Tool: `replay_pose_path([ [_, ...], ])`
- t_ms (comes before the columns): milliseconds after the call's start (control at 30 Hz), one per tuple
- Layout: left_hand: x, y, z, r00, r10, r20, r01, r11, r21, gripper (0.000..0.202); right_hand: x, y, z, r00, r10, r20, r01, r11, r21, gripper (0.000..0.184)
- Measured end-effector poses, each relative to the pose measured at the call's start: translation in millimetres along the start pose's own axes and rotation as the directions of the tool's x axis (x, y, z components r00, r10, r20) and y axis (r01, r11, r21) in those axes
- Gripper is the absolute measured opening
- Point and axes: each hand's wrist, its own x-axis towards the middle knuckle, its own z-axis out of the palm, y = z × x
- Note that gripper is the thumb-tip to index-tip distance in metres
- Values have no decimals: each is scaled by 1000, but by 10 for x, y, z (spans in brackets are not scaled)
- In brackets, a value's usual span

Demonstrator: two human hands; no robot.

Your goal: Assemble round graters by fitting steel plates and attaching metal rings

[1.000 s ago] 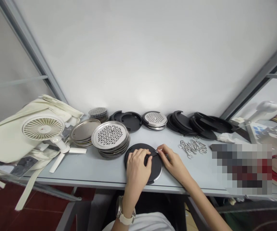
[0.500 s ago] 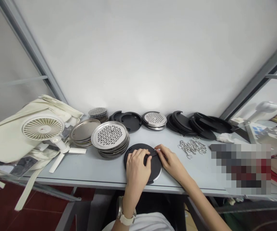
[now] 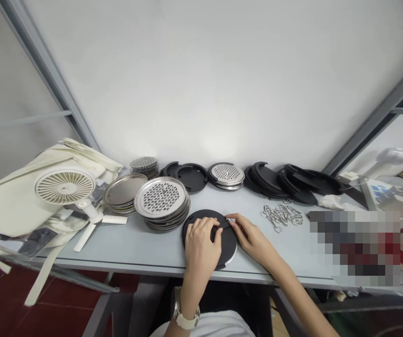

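Observation:
A black round disc (image 3: 227,245) with a bright metal rim along its lower right lies near the table's front edge. My left hand (image 3: 203,241) presses on top of it with bent fingers, holding it down and covering its left half. At the upper right edge of the disc, my right hand (image 3: 245,231) is closed, thumb and forefinger pinching a small metal piece, mostly hidden by the fingertips. Beyond that hand lies a loose pile of wire clips (image 3: 282,214) with rings. Left of the disc stands a stack of metal grater plates (image 3: 162,199).
Plain metal discs (image 3: 126,187) are stacked farther left, beside a white fan (image 3: 65,187) and a cream bag (image 3: 8,201). Along the wall lie black round trays (image 3: 192,178), a perforated metal disc (image 3: 226,173) and more black parts (image 3: 269,180). A blurred patch covers the right side.
The view has shifted slightly, moving everything a little to the right. Both hands keep nearly the same hold on the disc and the small metal piece.

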Motion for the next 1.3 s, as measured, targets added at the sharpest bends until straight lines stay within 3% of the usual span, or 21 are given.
replay_pose_path([
  [967,0,-23,12,1000,17,-9,-17,1000,-8,10,-24,-15,-19,998,55,43,-56,998,41,23],
  [1167,-1,-23,7,1000,18,-9,-18,1000,-10,10,-26,-18,12,995,78,-61,-76,996,46,25],
  [1300,1,-18,2,1000,18,-9,-18,1000,-14,10,-22,-10,14,983,126,-130,-120,991,55,16],
])
